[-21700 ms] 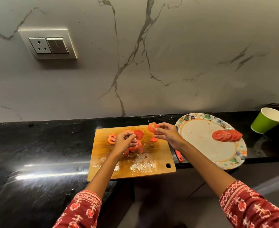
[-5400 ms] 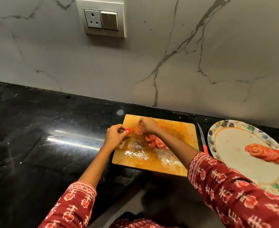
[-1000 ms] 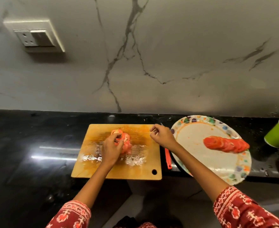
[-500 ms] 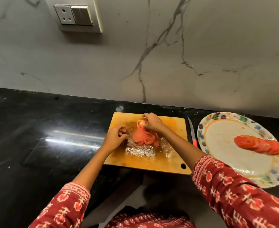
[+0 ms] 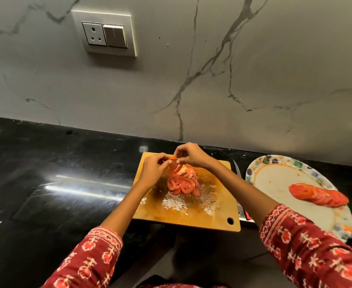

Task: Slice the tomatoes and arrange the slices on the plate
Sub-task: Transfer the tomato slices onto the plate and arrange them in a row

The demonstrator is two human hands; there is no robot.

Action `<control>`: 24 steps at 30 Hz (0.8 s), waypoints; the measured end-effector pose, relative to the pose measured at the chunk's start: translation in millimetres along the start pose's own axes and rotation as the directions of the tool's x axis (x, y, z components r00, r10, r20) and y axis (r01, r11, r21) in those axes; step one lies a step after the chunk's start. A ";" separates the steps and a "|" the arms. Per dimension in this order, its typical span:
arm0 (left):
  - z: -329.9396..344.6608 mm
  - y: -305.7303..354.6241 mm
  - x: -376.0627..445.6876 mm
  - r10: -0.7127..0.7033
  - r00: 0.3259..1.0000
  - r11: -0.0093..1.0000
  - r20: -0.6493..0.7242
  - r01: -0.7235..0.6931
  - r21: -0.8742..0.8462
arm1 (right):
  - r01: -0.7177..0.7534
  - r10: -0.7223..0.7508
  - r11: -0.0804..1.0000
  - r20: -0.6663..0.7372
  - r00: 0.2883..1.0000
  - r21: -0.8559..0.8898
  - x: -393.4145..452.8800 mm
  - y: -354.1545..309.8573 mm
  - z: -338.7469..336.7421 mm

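Both hands have risen off the board: the left hand and right hand now pinch one slice together above the pile, where half a second ago they pressed the pile flat. Judging by this, another slice heads for the row on the plate.

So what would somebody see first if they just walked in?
Probably the two hands, left hand and right hand, pinching a tomato slice above the red pile of slices on the wooden cutting board. Then the neat row of slices on the colourful plate at the right.
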State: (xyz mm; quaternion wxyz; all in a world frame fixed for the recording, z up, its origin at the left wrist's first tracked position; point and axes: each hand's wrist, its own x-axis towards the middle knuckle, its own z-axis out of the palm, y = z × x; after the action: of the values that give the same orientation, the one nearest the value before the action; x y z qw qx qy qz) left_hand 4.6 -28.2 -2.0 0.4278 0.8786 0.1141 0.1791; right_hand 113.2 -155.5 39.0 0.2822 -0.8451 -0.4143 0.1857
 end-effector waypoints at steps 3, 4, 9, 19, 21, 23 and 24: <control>-4.7 -0.7 0.0 0.002 0.998 1.000 -0.066 -0.002 0.011 | -0.020 0.029 0.995 -0.103 0.994 0.093 -6.3 -4.9 -0.8; -6.5 -2.7 -1.5 -0.007 0.997 1.000 -0.081 0.008 0.013 | -0.035 0.049 0.994 -0.130 0.990 0.107 -9.5 -4.2 -0.2; -12.0 -18.3 -15.4 -0.076 0.989 0.997 -0.124 0.072 -0.036 | -0.175 0.173 0.984 -0.037 0.984 -0.044 -29.5 13.4 12.8; -15.0 -26.1 -39.3 -0.134 0.989 0.991 -0.068 0.132 -0.033 | -0.313 0.308 0.910 -0.063 0.949 -0.270 -50.3 19.1 45.8; -16.8 -25.9 -41.4 -0.132 0.988 0.991 -0.074 0.132 -0.010 | -0.331 0.329 0.930 -0.039 0.943 -0.159 -54.2 17.4 42.7; -18.1 -24.7 -42.3 -0.137 0.988 0.990 -0.066 0.136 -0.022 | -0.364 0.364 0.930 0.006 0.931 -0.045 -58.1 16.5 36.5; -18.2 -23.6 -42.2 -0.140 0.988 0.990 -0.060 0.138 -0.025 | -0.375 0.375 0.927 0.016 0.927 -0.019 -59.6 16.7 32.0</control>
State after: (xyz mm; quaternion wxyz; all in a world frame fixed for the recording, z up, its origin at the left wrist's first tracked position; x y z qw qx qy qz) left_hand -42.4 -15.9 -19.4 0.4448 0.8580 0.1862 0.1769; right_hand 70.5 -201.4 8.6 0.2311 -0.9090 -0.2494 0.2413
